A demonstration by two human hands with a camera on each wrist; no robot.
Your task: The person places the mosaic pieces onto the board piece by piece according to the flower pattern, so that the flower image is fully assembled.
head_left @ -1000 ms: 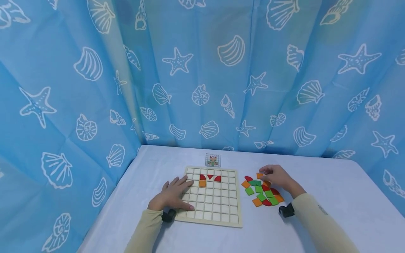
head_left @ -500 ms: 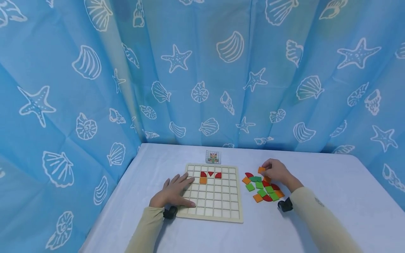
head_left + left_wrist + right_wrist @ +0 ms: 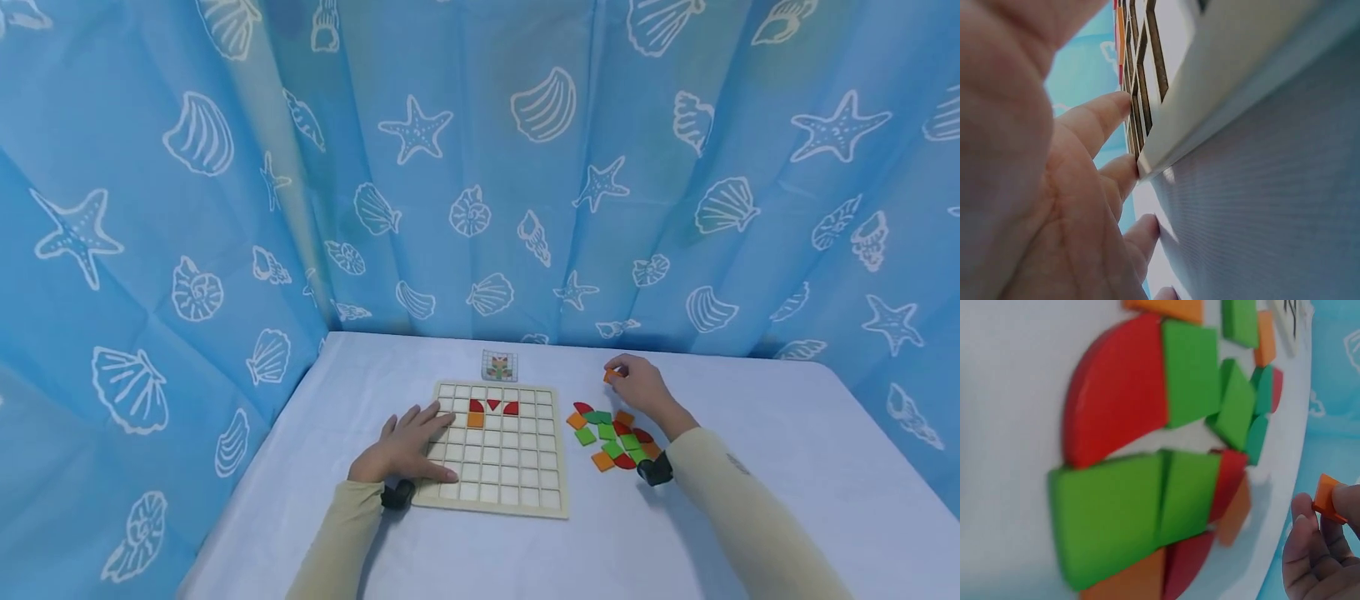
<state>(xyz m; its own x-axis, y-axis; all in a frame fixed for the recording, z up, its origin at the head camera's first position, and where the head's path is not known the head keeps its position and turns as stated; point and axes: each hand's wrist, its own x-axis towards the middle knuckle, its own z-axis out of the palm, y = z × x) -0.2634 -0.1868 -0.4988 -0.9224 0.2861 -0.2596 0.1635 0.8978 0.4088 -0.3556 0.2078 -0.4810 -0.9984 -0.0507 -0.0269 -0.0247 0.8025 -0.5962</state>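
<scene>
My left hand [image 3: 405, 448] rests with spread fingers on the left part of the gridded board [image 3: 562, 483]; in the left wrist view its fingertips touch the board's edge. On the board's upper rows lie several red pieces, among them a red triangle [image 3: 492, 405], and an orange square [image 3: 476, 419] below the left one. My right hand [image 3: 643, 387] pinches an orange square [image 3: 1327, 499] between thumb and fingers, off the table, behind the loose pieces. Those green, red and orange pieces, such as a green square [image 3: 585, 436], lie right of the board.
A small patterned card [image 3: 499, 366] lies behind the board. The white table [image 3: 750, 467] extends right of the loose pieces, and a blue curtain [image 3: 420, 250] with shell prints stands along the back and left.
My right hand has moved back and slightly left with the orange square, away from the pile. The left hand stays on the board, and the head view has shifted slightly.
</scene>
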